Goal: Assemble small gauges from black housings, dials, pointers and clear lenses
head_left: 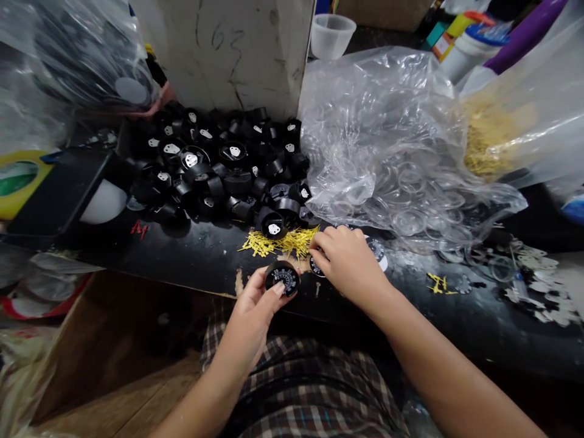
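My left hand (pixel 253 313) grips a small round black gauge (pixel 283 275) by its rim, the thumb on its face. White numbers and a scale are printed on that dial. My right hand (pixel 349 264) is at the edge of a pile of thin yellow pointers (pixel 269 242), fingers curled together. Whatever its fingertips hold, if anything, is hidden. Under and beside this hand lie printed dial discs (pixel 378 252), partly covered. Behind the pointers is a large heap of round black housings (pixel 232 152), several showing white metal plates inside.
Right of the heap, a plastic bag (pixel 365 121) spills clear round covers (pixel 410 222). White flat parts (pixel 547 280) and a few yellow pointers (pixel 438 283) lie at the right. On the left are a black box (pixel 59 191), a tape roll (pixel 39 182) and red pieces (pixel 139 229).
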`<state>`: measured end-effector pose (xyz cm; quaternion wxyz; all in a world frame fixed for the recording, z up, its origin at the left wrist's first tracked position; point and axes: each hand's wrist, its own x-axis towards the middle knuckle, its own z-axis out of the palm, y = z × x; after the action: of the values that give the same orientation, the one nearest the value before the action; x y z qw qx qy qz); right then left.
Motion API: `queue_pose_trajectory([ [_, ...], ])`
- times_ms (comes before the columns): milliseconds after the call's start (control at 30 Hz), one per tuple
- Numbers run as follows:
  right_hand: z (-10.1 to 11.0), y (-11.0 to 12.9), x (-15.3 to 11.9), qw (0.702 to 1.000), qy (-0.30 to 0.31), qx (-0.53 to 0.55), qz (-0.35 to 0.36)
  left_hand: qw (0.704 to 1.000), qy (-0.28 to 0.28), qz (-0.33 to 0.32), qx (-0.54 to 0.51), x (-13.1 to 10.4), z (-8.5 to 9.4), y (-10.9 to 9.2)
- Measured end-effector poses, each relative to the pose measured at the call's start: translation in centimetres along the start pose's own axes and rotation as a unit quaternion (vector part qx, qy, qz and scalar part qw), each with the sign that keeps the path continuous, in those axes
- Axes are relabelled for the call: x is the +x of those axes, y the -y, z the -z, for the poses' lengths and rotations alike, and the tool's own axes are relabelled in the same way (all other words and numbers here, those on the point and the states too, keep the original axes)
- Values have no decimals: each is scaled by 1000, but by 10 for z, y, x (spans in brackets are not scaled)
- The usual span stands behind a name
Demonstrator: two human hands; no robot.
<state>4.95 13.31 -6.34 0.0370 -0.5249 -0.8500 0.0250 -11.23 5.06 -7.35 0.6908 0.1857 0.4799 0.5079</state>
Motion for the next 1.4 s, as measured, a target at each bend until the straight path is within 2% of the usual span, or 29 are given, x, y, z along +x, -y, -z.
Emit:
queue_pose_trajectory([
  [100, 3, 0, 2, 1000, 17, 10, 9, 999, 2, 8, -35, 0, -3, -1],
  [167, 6, 1, 0, 997, 16, 82, 1, 996, 3, 26, -80, 1, -6, -2],
  [300, 9, 6, -17, 952, -41, 304, 10, 975, 47, 104, -188, 6, -12, -5],
  [367, 9, 9, -26, 934, -73, 350, 10, 968, 57, 111, -217, 8, -15, -5],
  [433, 10, 12, -33, 932, -91, 351, -6, 972, 46, 85, -215, 7, -17, -3],
  [667, 17, 19, -40, 954, -70, 285, -52, 993, 8, -29, -115, 1, -20, 6],
  [733, 21, 20, -41, 934, -60, 344, -71, 993, -1, -55, -103, 4, -18, 4],
  [833, 25, 21, -43, 870, -25, 477, -122, 992, -13, -85, -90, 9, -18, 0],
  [900, 27, 22, -43, 837, -8, 526, -150, 994, -3, -74, -81, 12, -20, 0],
  [967, 27, 24, -43, 824, 4, 544, -161, 996, 12, -54, -73, 13, -22, 3],
  [1067, 27, 26, -43, 831, 15, 534, -157, 998, 18, -38, -53, 13, -25, 11],
  [1133, 28, 28, -44, 852, 10, 502, -145, 998, 24, -43, -27, 11, -24, 15],
  [1267, 28, 33, -44, 910, -24, 402, -97, 993, 53, -91, 55, 8, -21, 14],
  [1400, 29, 34, -41, 934, -21, 348, -79, 987, 67, -100, 105, 8, -21, 7],
])
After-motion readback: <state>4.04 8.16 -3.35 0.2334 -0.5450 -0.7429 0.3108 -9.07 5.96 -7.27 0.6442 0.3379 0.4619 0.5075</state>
